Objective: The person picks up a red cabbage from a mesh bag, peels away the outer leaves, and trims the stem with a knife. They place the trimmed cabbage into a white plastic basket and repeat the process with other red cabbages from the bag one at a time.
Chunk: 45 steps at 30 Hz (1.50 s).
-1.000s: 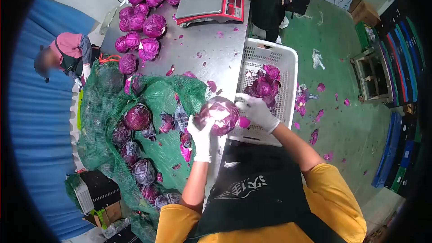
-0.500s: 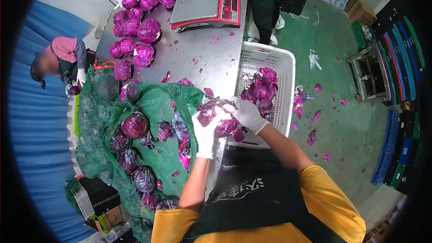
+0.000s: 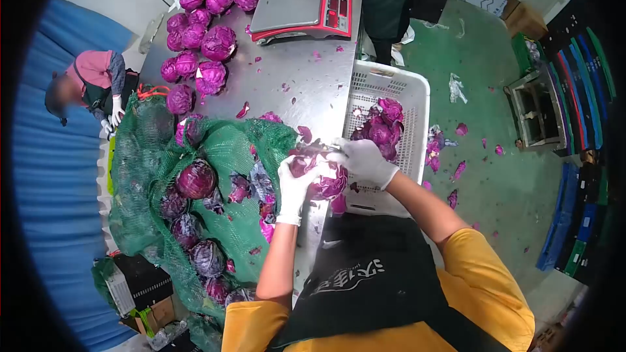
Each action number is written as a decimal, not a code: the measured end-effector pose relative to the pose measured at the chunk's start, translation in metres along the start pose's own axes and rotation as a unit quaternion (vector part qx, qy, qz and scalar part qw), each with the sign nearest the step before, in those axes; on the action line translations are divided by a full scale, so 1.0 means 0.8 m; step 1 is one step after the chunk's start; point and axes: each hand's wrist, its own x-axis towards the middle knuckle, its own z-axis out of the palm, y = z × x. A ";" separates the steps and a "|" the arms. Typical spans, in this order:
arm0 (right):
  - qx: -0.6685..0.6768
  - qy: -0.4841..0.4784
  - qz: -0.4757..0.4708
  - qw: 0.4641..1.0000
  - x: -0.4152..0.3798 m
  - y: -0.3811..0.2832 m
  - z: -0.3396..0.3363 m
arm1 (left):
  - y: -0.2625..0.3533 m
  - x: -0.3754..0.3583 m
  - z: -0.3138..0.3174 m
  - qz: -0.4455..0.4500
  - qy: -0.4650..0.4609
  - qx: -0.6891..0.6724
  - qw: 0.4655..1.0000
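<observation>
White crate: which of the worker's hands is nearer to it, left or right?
Right. The right hand is partly over the crate; the left hand is farther left, holding a purple cabbage.

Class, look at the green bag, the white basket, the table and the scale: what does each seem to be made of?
Bag: woven mesh, probably plastic; thin and see-through.
Basket: probably rigid moulded plastic, matt; regular holes in its walls.
Table: smooth metal, perhaps stainless steel; grey with bright reflections.
Scale: dull grey plate, likely metal; glossy red casing, apparently plastic.
</observation>
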 end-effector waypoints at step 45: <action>0.009 0.012 0.282 0.959 -0.038 0.104 0.070 | -0.072 -0.074 -0.081 -0.063 -0.131 -0.331 0.932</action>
